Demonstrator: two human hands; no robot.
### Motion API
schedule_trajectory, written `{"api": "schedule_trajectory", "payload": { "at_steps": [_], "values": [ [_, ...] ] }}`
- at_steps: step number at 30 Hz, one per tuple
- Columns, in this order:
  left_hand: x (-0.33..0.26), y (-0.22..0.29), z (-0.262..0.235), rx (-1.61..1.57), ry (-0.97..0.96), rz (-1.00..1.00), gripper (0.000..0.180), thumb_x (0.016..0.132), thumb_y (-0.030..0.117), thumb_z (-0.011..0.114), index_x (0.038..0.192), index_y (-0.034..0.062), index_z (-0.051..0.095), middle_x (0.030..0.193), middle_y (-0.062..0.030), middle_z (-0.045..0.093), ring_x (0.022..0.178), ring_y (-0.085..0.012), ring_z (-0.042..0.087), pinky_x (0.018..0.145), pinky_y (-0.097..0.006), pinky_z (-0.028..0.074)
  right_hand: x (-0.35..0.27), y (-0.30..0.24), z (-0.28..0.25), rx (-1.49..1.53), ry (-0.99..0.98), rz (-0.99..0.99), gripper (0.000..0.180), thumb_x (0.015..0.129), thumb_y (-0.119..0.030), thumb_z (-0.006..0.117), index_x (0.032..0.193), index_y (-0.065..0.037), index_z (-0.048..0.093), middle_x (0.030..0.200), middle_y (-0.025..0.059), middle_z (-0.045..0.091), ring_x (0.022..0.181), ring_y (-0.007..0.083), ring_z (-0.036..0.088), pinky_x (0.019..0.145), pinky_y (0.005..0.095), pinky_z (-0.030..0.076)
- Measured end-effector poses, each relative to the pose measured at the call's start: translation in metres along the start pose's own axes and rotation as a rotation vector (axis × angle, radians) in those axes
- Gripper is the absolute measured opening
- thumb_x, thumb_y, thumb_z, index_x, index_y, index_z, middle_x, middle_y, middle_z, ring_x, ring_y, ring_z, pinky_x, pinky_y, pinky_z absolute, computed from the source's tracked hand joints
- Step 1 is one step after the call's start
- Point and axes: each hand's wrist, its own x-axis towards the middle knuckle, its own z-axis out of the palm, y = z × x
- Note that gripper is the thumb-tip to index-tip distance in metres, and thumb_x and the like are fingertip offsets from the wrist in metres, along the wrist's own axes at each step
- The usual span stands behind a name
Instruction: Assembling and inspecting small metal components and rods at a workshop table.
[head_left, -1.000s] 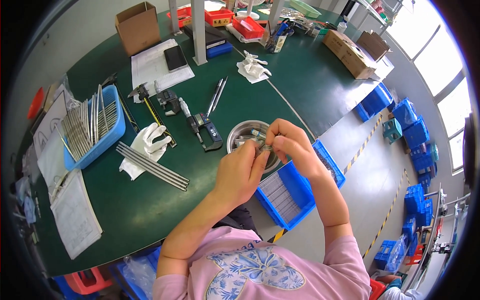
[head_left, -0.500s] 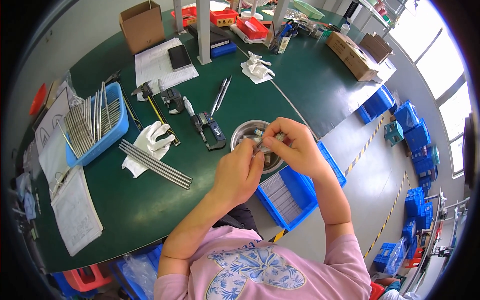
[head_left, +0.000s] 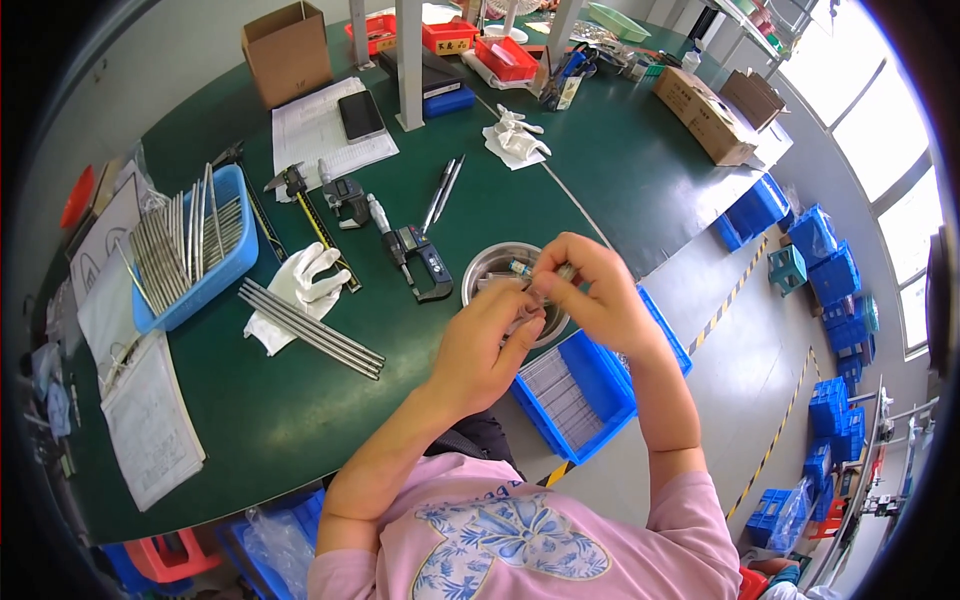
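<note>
My left hand (head_left: 487, 342) and my right hand (head_left: 592, 288) meet over a round metal bowl (head_left: 470, 270) at the table's edge. Both have thumb and fingers pinched together, close enough to touch. Whatever sits between the fingertips is mostly hidden; a little pale, shiny material shows there. A small piece with blue and white on it (head_left: 520, 268) pokes out beside my right fingers; whether it is held or lies in the bowl is unclear. Other small pieces in the bowl are partly covered by my hands. Left of the bowl rests a digital micrometer (head_left: 425, 262).
Several metal rods (head_left: 310, 328) lie across a white glove (head_left: 298, 285). More rods fill a light blue basket (head_left: 205, 290) at the left. A caliper (head_left: 320, 225) and two pens (head_left: 444, 195) are farther back. Below the bowl, a blue crate (head_left: 615, 405) holds thin rods.
My left hand has shifted slightly right, toward my right hand, and its fingers are bent differently. My right hand stays almost in place.
</note>
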Motion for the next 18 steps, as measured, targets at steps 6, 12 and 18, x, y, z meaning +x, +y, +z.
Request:
{"api": "schedule_trajectory", "payload": {
  "at_steps": [6,12,18],
  "values": [
    [-0.003,0.001,0.002,-0.021,-0.038,-0.086,0.013,0.085,0.011,0.056,0.091,0.0006,0.055,0.080,-0.0106,0.055,0.065,-0.0246,0.057,0.057,-0.032,0.045,-0.010,0.008,0.003,-0.008,0.025,-0.182,0.018,0.081,-0.003,0.050,0.096,0.000,0.042,0.076,0.0117,0.051,0.062,0.0249,0.050,0.056,0.0326,0.040],
    [-0.001,0.004,0.001,0.025,0.001,-0.078,0.010,0.084,0.010,0.057,0.088,0.0011,0.056,0.077,-0.0102,0.054,0.062,-0.0261,0.056,0.054,-0.034,0.044,-0.012,0.007,0.009,-0.081,0.002,-0.332,0.021,0.075,0.004,0.050,0.093,0.000,0.041,0.082,0.0128,0.052,0.065,0.0272,0.052,0.059,0.0331,0.043],
    [-0.004,0.000,0.001,0.086,0.012,-0.020,0.011,0.082,0.007,0.059,0.090,-0.0003,0.056,0.073,-0.0087,0.050,0.058,-0.0198,0.050,0.052,-0.030,0.040,-0.014,0.006,0.005,-0.046,-0.055,-0.302,0.024,0.076,0.004,0.059,0.094,-0.001,0.043,0.088,0.0124,0.056,0.068,0.0250,0.057,0.061,0.0304,0.047]
  ]
}}
